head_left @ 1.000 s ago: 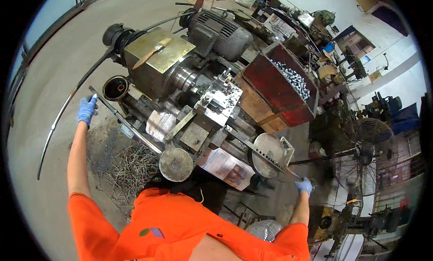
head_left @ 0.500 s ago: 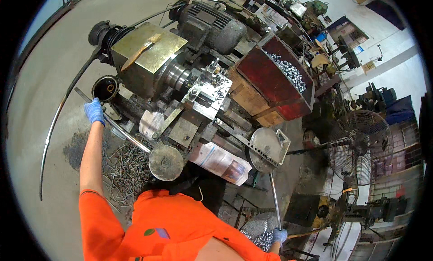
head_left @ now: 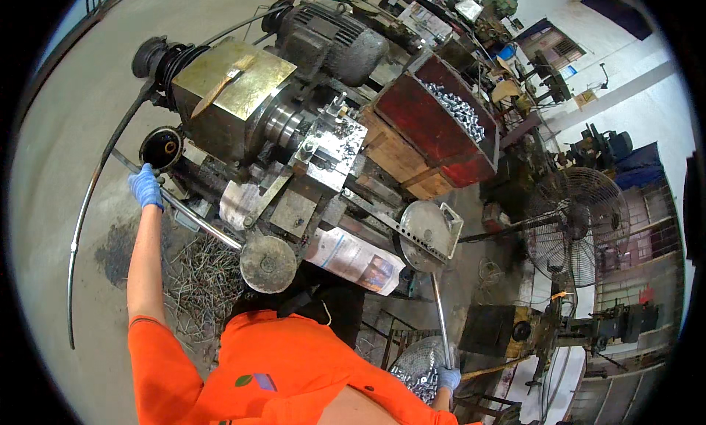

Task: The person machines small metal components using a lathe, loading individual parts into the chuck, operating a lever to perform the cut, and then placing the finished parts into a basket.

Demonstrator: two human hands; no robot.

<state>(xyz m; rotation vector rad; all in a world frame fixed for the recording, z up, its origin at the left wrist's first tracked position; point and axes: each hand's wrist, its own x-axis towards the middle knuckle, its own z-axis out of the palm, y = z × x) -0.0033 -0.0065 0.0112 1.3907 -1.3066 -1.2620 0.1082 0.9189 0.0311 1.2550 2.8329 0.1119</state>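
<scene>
My left hand (head_left: pixel 146 187), in a blue glove, is closed round a long metal lever (head_left: pixel 197 218) at the left of a greasy lathe-like machine (head_left: pixel 243 123). This lever runs down to a round grey hub (head_left: pixel 268 264). On the right, my gloved right hand (head_left: pixel 448 379) grips the lower end of a second metal lever (head_left: pixel 441 315), which slants down from a round disc (head_left: pixel 425 235). Beside that hand is a wire basket (head_left: pixel 415 366) with small shiny metal parts. The bright tool slide (head_left: pixel 332 151) sits by the chuck (head_left: pixel 283 126) between the two levers.
A red metal bin (head_left: pixel 434 123) of small metal parts stands on wood behind the machine. A brush (head_left: pixel 213 94) lies on the brass-coloured cover. Metal scraps (head_left: pixel 198 285) cover the floor at left. A large fan (head_left: pixel 577 226) stands at right.
The whole view has shifted slightly, with the machine now a little further left. Both hands keep their hold on the levers, and the left one sits slightly lower in the picture.
</scene>
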